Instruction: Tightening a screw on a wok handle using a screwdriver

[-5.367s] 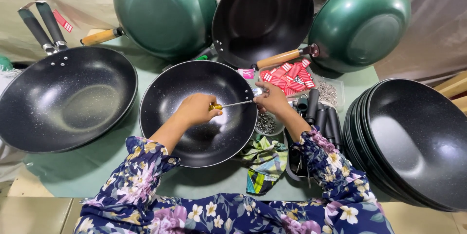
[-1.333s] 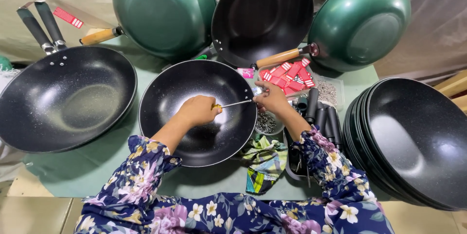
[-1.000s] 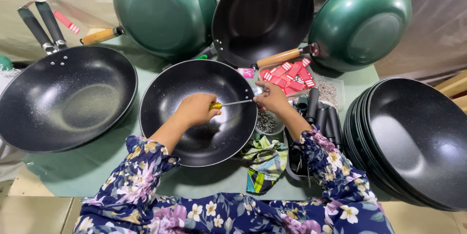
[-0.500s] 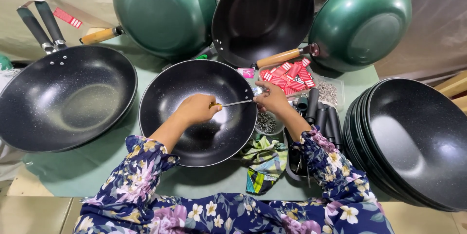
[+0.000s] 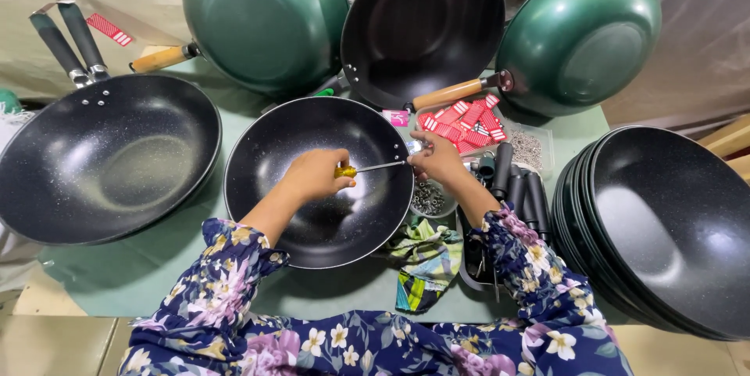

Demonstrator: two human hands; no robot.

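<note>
Gripping yellow-handled screwdriver [image 5: 367, 167], left hand [image 5: 316, 174] closed round handle over bowl of black wok [image 5: 316, 180]; shaft lies level, tip aimed at wok's right rim. Right hand [image 5: 437, 159] pinched closed at that rim, steadying spot where tip meets; what it pinches too small to tell. Small dish of metal washers [image 5: 428, 198] just beside rim, within reach. Black handles [image 5: 519, 188], red tags [image 5: 465, 119], patterned cloth [image 5: 426, 259] near right forearm. Green table cover [image 5: 141, 274] underneath; finished woks propped against draped backdrop, stacked pans [image 5: 656, 227] far right

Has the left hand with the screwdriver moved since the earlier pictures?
No. The left hand holds the screwdriver at the same spot inside the black wok, near its right rim.
</note>
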